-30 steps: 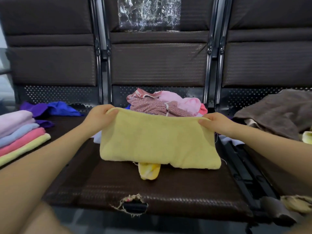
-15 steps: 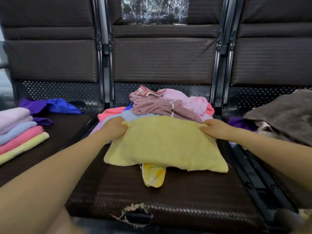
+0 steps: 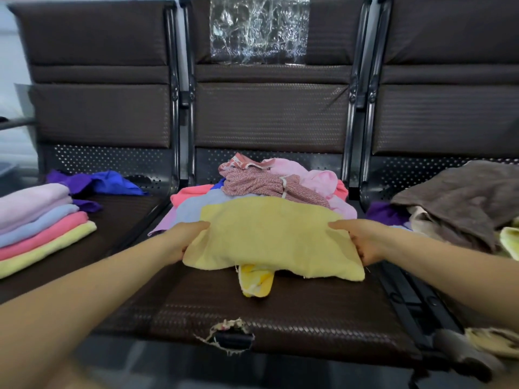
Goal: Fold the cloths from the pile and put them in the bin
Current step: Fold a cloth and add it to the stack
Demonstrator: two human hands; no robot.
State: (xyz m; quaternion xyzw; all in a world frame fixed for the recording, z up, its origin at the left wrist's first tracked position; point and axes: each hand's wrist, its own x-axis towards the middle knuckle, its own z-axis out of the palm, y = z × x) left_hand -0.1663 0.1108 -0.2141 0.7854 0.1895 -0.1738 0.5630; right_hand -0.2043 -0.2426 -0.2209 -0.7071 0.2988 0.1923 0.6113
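Both hands are gripping a folded yellow cloth [image 3: 269, 237] over the middle seat [image 3: 280, 318].
The left hand [image 3: 182, 240] and right hand [image 3: 362, 240] are grasping its left and right edges, fingertips tucking out of sight underneath; the cloth is hiding the near part of the pile [image 3: 269, 181].

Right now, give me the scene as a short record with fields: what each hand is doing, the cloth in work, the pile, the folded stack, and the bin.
left hand: grips the left edge of the yellow cloth
right hand: grips its right edge
yellow cloth: folded over, held across the middle seat in front of the pile
pile: unfolded pink, red and blue cloths at the back of the middle seat
stack: folded cloths on the left seat
brown cloth: heaped on the right seat
bin: not in view
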